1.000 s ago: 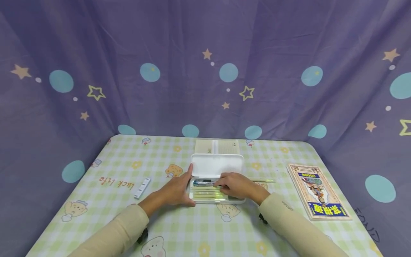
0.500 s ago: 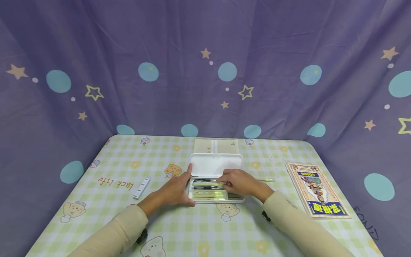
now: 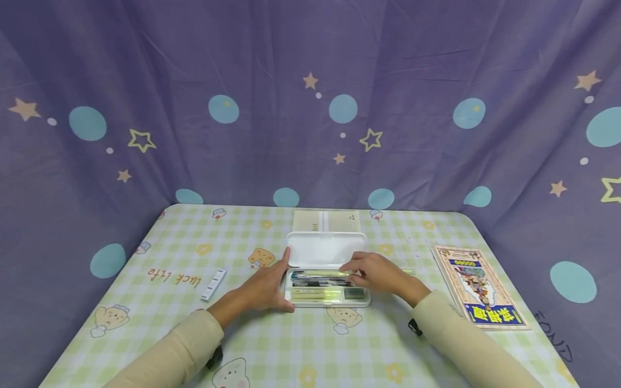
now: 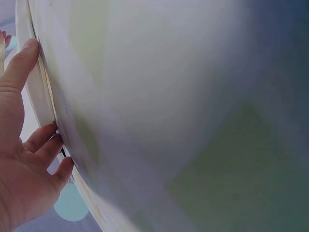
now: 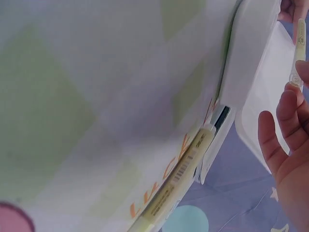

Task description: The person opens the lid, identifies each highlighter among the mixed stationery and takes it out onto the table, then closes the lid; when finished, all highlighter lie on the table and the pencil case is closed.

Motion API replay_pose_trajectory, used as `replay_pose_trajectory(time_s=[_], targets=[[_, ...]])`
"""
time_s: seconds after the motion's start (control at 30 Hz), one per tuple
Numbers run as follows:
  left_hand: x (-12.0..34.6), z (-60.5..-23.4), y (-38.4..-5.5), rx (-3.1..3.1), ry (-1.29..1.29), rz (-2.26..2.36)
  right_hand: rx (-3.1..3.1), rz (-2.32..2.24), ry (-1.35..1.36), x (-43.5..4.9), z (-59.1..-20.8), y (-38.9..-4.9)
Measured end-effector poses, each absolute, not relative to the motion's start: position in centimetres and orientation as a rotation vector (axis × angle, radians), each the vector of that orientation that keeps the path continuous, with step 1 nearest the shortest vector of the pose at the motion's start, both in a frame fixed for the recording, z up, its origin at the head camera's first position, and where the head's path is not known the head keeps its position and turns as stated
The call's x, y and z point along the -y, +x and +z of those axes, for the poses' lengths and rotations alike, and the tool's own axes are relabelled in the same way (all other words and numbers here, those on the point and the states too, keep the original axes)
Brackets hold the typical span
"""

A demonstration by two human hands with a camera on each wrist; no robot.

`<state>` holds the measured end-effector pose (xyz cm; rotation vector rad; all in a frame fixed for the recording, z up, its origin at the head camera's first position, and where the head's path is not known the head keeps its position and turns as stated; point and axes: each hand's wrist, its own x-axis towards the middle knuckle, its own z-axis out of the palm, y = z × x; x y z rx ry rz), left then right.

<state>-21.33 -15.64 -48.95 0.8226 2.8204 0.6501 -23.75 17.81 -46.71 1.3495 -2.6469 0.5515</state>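
Note:
A white pencil case (image 3: 301, 305) lies near the table's middle, its lid (image 3: 326, 250) raised at the back. My left hand (image 3: 266, 285) holds the case by its left end, thumb at the front edge and fingers by the lid. Between thumb and forefinger, my right hand (image 3: 377, 272) pinches a pale yellow pen (image 5: 300, 43) with a clear end, over the back of the case. Dark and clear pens (image 3: 317, 282) lie below it. The front compartment contains yellow sticks (image 3: 312, 295) and a dark green block (image 3: 354, 293).
Another pale yellow pen (image 5: 178, 169) with a barcode lies on the table right of the case. Behind the lid is a beige notebook (image 3: 335, 221). An illustrated booklet (image 3: 480, 288) lies at the right, and a small white strip (image 3: 213, 284) at the left.
My right hand has moved right and slightly back with the yellow pen, from the middle of the case toward its back edge. My left hand stays at the case's left end.

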Motion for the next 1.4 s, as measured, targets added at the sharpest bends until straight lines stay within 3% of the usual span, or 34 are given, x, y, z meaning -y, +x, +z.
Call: replay_pose_trajectory(time_s=[1.4], targets=[[15.6, -48.9, -21.3, -2.818, 0.817, 0.648, 2.651, 0.699, 1.022, -28.1, -47.2, -22.2]])
